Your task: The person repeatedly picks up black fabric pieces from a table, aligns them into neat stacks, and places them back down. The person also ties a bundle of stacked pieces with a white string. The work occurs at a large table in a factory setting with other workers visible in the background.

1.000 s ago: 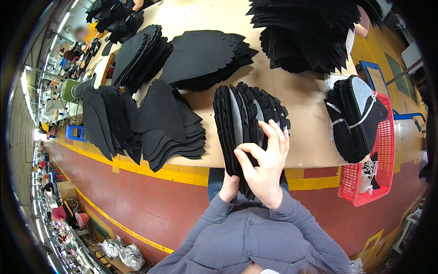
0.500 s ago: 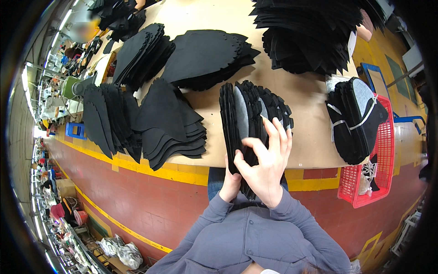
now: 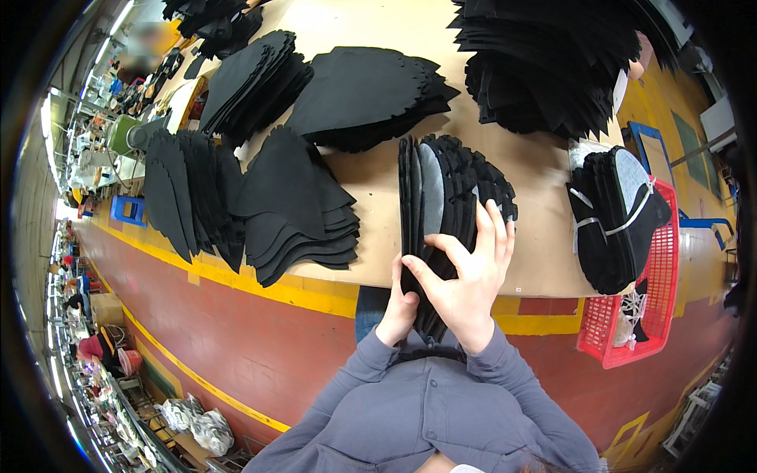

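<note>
In front of me a bundle of black fabric pieces with notched edges (image 3: pixel 457 177) stands on edge at the table's front. A grey-faced layer (image 3: pixel 431 189) shows among them. My left hand (image 3: pixel 398 314) holds the bundle's near left side, thumb up along it; its other fingers are mostly hidden behind. My right hand (image 3: pixel 469 276) bends over the near upper edges. Its thumb and index finger close around the leftmost layers, while the other fingers lie stretched along the bundle's right part.
Piles of black cut pieces (image 3: pixel 296 197) lie to the left, with a taller stack (image 3: pixel 544 71) at the far right. A tied black bundle (image 3: pixel 611 229) sits at the table's right edge, beside a red basket (image 3: pixel 669 276). Brown paper (image 3: pixel 378 229) covers the table.
The bundle has shifted slightly right and stands straighter. My right thumb and index finger have moved to its leftmost layers. The whole view has also shifted a little.
</note>
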Demonstrator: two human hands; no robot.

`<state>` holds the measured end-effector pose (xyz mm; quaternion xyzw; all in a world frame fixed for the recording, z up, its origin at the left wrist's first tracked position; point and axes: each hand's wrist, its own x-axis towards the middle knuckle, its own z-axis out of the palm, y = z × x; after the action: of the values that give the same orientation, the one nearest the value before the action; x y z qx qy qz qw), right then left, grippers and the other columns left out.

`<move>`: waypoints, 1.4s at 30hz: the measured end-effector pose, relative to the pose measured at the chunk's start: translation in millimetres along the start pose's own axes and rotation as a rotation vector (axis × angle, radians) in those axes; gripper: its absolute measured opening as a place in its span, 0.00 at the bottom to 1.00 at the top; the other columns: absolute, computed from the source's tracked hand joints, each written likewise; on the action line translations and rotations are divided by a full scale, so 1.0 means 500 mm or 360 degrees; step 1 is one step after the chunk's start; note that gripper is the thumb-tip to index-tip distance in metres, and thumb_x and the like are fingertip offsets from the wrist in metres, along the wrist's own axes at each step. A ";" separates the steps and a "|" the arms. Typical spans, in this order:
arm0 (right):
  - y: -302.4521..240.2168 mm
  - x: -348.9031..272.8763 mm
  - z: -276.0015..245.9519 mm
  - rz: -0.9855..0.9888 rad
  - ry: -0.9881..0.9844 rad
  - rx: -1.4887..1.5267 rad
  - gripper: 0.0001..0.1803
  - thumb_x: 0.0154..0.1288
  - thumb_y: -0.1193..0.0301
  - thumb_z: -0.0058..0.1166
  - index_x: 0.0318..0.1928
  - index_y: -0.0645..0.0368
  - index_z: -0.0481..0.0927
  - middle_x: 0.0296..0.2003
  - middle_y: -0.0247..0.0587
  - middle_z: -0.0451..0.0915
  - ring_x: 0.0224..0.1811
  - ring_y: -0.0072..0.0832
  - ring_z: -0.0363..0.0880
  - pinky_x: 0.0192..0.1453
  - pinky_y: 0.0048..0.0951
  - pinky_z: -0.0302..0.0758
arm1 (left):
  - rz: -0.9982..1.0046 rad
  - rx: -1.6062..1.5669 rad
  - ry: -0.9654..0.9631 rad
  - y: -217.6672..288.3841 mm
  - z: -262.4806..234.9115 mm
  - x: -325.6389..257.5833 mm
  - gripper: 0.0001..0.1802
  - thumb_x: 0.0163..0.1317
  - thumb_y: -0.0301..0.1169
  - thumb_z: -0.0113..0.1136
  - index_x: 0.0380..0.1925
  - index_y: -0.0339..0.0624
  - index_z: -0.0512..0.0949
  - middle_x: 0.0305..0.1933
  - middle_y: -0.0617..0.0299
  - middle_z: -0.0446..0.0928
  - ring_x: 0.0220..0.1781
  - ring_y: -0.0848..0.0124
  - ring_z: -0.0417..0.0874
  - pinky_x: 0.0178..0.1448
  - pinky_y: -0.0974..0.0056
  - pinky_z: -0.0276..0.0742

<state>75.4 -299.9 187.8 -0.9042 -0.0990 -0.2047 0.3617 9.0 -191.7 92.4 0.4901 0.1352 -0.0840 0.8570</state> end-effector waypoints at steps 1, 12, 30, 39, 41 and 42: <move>0.003 -0.002 -0.001 0.0010 0.0004 -0.0006 0.12 0.47 0.58 0.71 0.32 0.46 0.88 0.61 0.53 0.71 0.71 0.48 0.60 0.76 0.54 0.47 | 0.0048 0.0010 -0.0030 -0.004 0.001 0.003 0.65 0.44 0.69 0.66 0.73 0.47 0.47 0.72 0.55 0.59 0.73 0.61 0.63 0.74 0.55 0.63; 0.002 -0.005 -0.007 0.0096 -0.0040 -0.0172 0.23 0.41 0.63 0.71 0.41 0.51 0.83 0.63 0.55 0.67 0.74 0.51 0.55 0.77 0.58 0.43 | 0.0297 0.0267 -0.0045 -0.032 -0.005 0.018 0.72 0.42 0.73 0.64 0.75 0.40 0.41 0.74 0.54 0.55 0.75 0.63 0.58 0.76 0.57 0.56; 0.194 -0.081 0.007 0.0863 0.0507 0.1000 0.46 0.49 0.84 0.66 0.68 0.60 0.58 0.67 0.49 0.61 0.71 0.37 0.57 0.79 0.42 0.47 | 0.0667 0.1596 0.0148 0.100 -0.026 0.051 0.32 0.52 0.21 0.54 0.61 0.49 0.73 0.61 0.45 0.70 0.63 0.45 0.73 0.67 0.52 0.70; 0.342 -0.076 -0.029 0.0791 0.0471 0.0676 0.43 0.55 0.80 0.65 0.70 0.63 0.59 0.70 0.50 0.60 0.73 0.39 0.56 0.78 0.39 0.48 | 0.0991 0.1738 0.1198 0.625 -0.426 -0.070 0.21 0.63 0.39 0.62 0.43 0.26 0.80 0.39 0.47 0.84 0.43 0.63 0.85 0.47 0.63 0.77; 0.335 -0.080 -0.024 0.0816 0.0470 0.0703 0.42 0.55 0.79 0.64 0.70 0.63 0.59 0.70 0.50 0.59 0.74 0.39 0.55 0.78 0.39 0.47 | 0.1084 0.1492 0.1266 0.705 -0.516 -0.094 0.22 0.62 0.40 0.63 0.44 0.29 0.81 0.40 0.48 0.84 0.43 0.61 0.85 0.49 0.62 0.77; 0.329 -0.080 -0.015 0.0827 0.0476 0.0706 0.43 0.55 0.80 0.64 0.70 0.63 0.59 0.70 0.50 0.60 0.74 0.39 0.55 0.78 0.39 0.46 | 0.1128 0.1440 0.1331 0.737 -0.586 -0.096 0.22 0.62 0.41 0.63 0.45 0.30 0.81 0.40 0.48 0.84 0.44 0.59 0.85 0.51 0.61 0.76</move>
<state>91.2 -424.3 74.2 -0.7589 0.1458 -0.2095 0.5992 21.4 248.0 267.4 0.8036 0.2371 0.3469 0.4215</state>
